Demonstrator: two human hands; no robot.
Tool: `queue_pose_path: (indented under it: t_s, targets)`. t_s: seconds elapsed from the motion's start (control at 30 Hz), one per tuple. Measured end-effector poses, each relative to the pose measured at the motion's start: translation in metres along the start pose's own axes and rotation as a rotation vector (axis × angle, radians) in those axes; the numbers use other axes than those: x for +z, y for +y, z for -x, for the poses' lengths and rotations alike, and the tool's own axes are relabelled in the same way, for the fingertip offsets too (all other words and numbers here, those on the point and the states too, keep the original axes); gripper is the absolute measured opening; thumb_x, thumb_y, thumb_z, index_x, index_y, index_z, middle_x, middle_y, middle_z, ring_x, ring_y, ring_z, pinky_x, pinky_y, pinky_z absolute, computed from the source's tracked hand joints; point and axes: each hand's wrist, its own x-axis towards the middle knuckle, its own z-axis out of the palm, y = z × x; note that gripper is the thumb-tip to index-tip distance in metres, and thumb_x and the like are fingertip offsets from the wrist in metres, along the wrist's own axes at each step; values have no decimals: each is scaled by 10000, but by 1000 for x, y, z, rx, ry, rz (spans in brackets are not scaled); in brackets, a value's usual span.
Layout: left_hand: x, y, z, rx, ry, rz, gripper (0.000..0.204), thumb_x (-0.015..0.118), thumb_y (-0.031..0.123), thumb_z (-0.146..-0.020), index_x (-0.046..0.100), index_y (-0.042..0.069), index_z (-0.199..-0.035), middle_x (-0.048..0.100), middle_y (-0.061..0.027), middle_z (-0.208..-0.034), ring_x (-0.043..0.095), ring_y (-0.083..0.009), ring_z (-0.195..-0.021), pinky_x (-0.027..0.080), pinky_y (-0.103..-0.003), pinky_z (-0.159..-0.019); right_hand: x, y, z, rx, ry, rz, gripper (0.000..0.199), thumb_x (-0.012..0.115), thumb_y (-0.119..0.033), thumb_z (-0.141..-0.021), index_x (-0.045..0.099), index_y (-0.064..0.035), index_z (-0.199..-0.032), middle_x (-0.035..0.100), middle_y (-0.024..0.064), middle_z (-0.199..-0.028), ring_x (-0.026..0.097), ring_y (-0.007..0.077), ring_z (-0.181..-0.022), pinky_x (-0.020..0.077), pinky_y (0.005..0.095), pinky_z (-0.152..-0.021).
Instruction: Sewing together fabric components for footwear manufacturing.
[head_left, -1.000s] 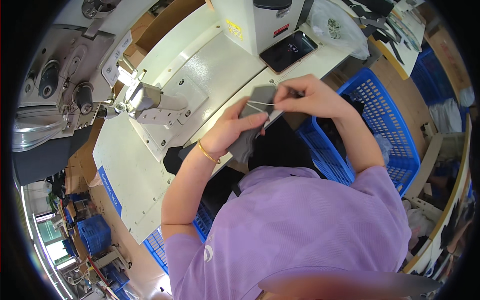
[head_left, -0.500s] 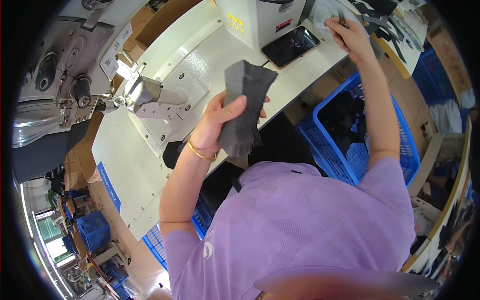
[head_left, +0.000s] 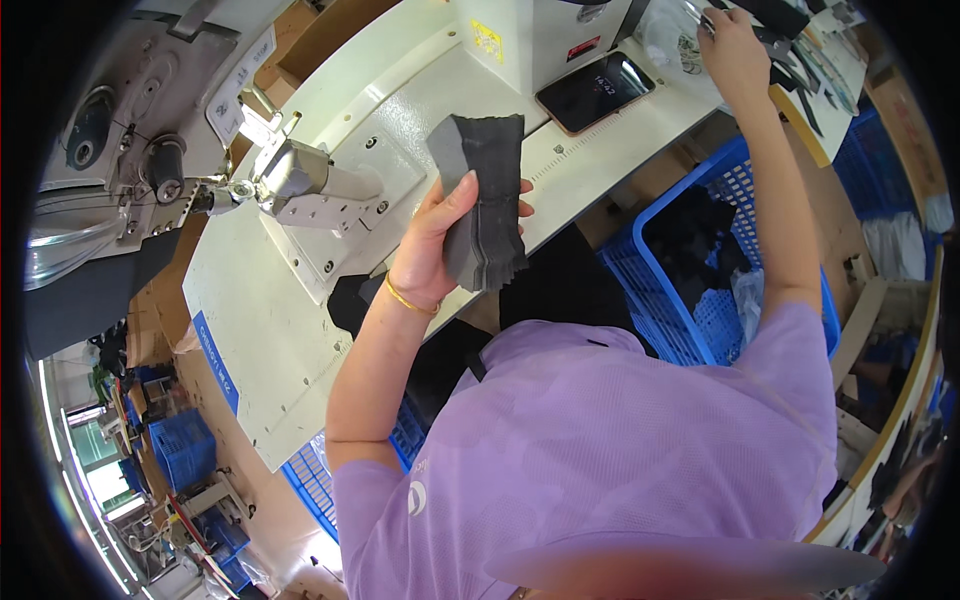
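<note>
Sewing station seen from above, with bins and benches around it

A white sewing table (head_left: 300, 330) carries a grey sewing machine (head_left: 120, 150) at the left, its metal arm (head_left: 310, 185) reaching over a bolted plate. A dark smartphone (head_left: 597, 92) lies flat near the table's far edge, beside a white machine housing (head_left: 540, 35). Just right of the table stands a blue plastic basket (head_left: 690, 290) holding dark pieces. More blue crates (head_left: 185, 450) sit on the floor at the lower left, well apart from the table. A side bench (head_left: 800, 130) at the upper right bears scattered dark scraps.
</note>
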Motion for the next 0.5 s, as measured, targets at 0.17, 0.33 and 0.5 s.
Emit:
queue_pose_path:
  t_s: [0.17, 0.33, 0.5]
  targets:
    - [23, -16, -11, -105, 129, -266, 461, 612, 335, -959, 559, -47, -1211, 676, -132, -1067, 651, -144, -864, 539, -275, -741, -76, -121, 51, -470, -49, -794, 260, 686, -54, -818, 679, -68, -1078, 651, 105, -974, 643, 257, -833, 535, 341, -721]
    - [49, -16, -7, -14, 10, -392, 340, 673, 257, -912, 606, -37, -1068, 687, -96, -984, 643, -121, -806, 521, -267, -718, -82, -166, 66, -577, -360, -683, 210, 691, -203, -826, 685, -40, -958, 677, 93, -915, 648, 216, -818, 517, 335, -719]
    - [51, -18, 9, -40, 1, -276, 275, 646, 190, -911, 610, -37, -1063, 692, -105, -980, 646, -131, -808, 519, -267, -723, -67, -172, 75, 64, -1125, -1561, 417, 548, -356, -956, 689, -6, -779, 679, 86, -744, 631, 136, -763, 490, 278, -694]
